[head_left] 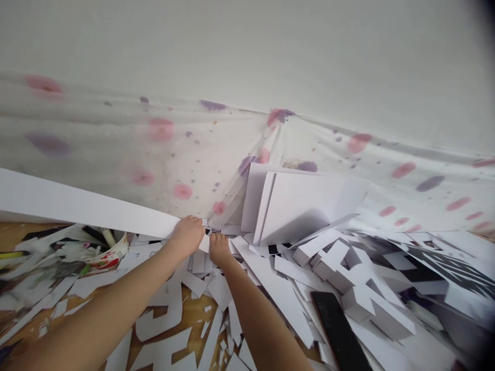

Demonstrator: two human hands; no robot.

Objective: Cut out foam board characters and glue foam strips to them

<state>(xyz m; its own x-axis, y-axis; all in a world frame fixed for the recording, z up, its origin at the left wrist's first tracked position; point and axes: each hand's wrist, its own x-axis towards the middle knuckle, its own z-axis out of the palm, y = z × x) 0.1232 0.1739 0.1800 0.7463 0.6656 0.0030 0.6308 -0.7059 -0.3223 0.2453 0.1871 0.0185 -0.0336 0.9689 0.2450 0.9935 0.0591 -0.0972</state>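
The left hand's grip (188,234) is closed on a long white paper strip (88,208), and the right hand's grip (220,248) pinches its end, above scattered white paper scraps (218,291).

Long white strip (85,206) cut off at left, black phone (339,330) cut off near, left clutter (73,257) blurred, fingertips of my left hand (188,235) hidden.

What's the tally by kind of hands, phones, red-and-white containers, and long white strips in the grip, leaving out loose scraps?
Hands, left hand and right hand: 2
Black phone: 1
Red-and-white container: 1
Long white strip: 1
Total: 5
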